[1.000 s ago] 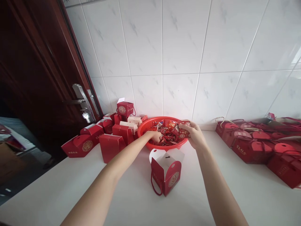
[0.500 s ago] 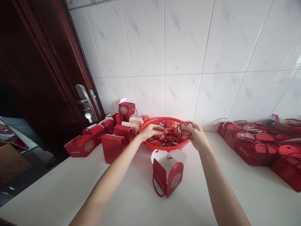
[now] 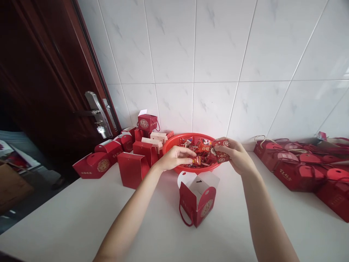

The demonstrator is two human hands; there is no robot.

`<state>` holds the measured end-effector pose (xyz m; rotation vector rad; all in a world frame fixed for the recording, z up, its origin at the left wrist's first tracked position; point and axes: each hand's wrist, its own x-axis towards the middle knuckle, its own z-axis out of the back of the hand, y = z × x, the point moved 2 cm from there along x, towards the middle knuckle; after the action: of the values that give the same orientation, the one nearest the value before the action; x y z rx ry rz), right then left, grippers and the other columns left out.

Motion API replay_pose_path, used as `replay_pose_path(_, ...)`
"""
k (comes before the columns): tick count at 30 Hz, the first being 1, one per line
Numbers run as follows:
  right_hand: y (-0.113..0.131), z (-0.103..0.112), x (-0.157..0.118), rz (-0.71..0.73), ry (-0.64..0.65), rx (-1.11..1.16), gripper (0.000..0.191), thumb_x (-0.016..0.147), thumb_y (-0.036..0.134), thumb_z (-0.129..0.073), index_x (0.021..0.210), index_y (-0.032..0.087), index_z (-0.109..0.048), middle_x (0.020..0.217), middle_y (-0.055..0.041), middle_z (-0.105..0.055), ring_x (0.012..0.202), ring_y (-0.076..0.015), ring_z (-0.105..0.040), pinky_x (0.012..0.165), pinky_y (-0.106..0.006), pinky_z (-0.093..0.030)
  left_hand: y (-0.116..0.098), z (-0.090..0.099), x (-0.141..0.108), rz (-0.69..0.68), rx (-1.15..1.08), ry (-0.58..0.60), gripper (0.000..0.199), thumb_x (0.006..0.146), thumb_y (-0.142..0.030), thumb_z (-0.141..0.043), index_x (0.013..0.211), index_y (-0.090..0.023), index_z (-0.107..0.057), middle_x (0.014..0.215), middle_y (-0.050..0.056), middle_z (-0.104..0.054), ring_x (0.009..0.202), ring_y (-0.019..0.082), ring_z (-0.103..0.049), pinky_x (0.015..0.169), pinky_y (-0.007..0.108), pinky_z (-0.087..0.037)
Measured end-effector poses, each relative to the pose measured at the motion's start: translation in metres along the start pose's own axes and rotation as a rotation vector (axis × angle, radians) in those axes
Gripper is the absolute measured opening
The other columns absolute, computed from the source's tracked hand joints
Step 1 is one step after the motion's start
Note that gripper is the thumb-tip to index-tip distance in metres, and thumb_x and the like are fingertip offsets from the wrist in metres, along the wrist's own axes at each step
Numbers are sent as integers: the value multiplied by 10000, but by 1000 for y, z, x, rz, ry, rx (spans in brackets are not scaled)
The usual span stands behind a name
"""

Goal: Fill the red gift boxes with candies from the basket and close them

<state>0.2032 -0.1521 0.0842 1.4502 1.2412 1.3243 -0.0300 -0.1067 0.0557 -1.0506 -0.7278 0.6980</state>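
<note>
My left hand (image 3: pixel 176 158) is over the near left rim of a red plastic basket (image 3: pixel 167 146), with a small wrapped candy (image 3: pixel 196 160) pinched between thumb and fingers. Above the basket's right side, my right hand (image 3: pixel 235 153) grips a flat red packet (image 3: pixel 221 150) with pale printed patterns. Several red-wrapped candies (image 3: pixel 205 146) fill the basket. In front of it stands a small red gift box (image 3: pixel 196 203), its top flaps open, a rope handle hanging on its left side. A dark mark shows on its white inner flap.
More red boxes (image 3: pixel 98 165) and upright red cartons (image 3: pixel 131 170) stand on the left of the white table (image 3: pixel 152 229). A group of closed red boxes (image 3: pixel 297 174) sits at the right. A tiled wall (image 3: pixel 218 54) rises behind; a dark door (image 3: pixel 54 72) is at left.
My left hand has come up from among the candies with one pinched in its fingers. My right hand still holds the packet, slightly further right. The view has shifted a little.
</note>
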Motion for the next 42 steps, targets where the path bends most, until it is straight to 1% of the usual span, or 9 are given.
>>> replay_pose_path(6, 5, -2, -7, 3, 118, -143, 243, 644, 354, -822, 811, 194, -748, 668, -7, -691, 587, -164, -616, 492, -252, -472, -14, -4, -18, 54, 303, 381, 303, 829, -283, -746, 1121, -211, -788, 1130, 70, -781, 1033, 224, -723, 901, 300, -550)
replay_pose_path(10, 9, -4, -11, 22, 167, -211, 225, 669, 352, -819, 822, 197, -764, 648, -10, -680, 580, -162, -598, 500, -263, -491, -20, -3, -19, 6, 431, 230, 283, 858, -279, -707, 1124, -213, -778, 1178, 62, -766, 1061, 224, -713, 899, 294, -546)
replay_pose_path(17, 11, -9, -15, 12, 237, -260, 220, 714, 358, -801, 859, 195, -768, 726, -33, -719, 620, -178, -631, 543, -280, -503, -29, -13, -16, -111, 197, 39, 453, 783, -312, -795, 1212, -186, -721, 1213, 83, -753, 1056, 246, -721, 942, 371, -574)
replay_pose_path(22, 16, -13, -17, 16, 244, -224, 221, 703, 357, -812, 847, 193, -774, 706, -30, -715, 596, -173, -614, 530, -286, -492, -32, -24, -14, -170, 87, -37, 302, 851, -356, -727, 1078, -159, -757, 1118, 88, -777, 1037, 250, -727, 929, 382, -579)
replay_pose_path(26, 17, -6, -17, 23, 201, -177, 234, 683, 372, -834, 814, 193, -760, 686, -35, -710, 590, -175, -615, 513, -282, -489, -32, -20, -15, -143, 161, -28, 292, 876, -372, -701, 1075, -167, -759, 1081, 75, -780, 993, 236, -729, 883, 349, -578)
replay_pose_path(29, 15, 3, -16, 47, 151, -158, 246, 675, 372, -846, 820, 196, -756, 709, -42, -715, 610, -182, -627, 513, -277, -491, -31, -17, -18, -93, 297, 85, 256, 895, -352, -672, 1066, -188, -771, 1061, 60, -782, 980, 226, -724, 855, 314, -566)
replay_pose_path(31, 15, 7, -16, 69, 130, -157, 243, 684, 369, -844, 834, 198, -757, 734, -44, -720, 622, -183, -630, 526, -279, -497, -29, -17, -20, -72, 395, 159, 255, 891, -310, -668, 1099, -202, -769, 1113, 58, -771, 991, 217, -720, 864, 301, -558)
replay_pose_path(34, 16, 7, -17, 91, 130, -160, 239, 699, 370, -836, 842, 196, -755, 749, -45, -724, 627, -183, -632, 536, -284, -498, -30, -17, -21, -96, 462, 127, 338, 881, -254, -657, 1209, -215, -730, 1247, 72, -725, 1069, 217, -704, 930, 316, -548)
replay_pose_path(42, 15, -14, -18, 90, 206, -138, 243, 733, 380, -820, 891, 205, -760, 808, -46, -755, 716, -210, -683, 653, -327, -531, -41, -34, -18, -197, 132, 17, 360, 908, -372, -686, 1217, -191, -720, 1169, 78, -765, 1101, 251, -706, 998, 387, -550)
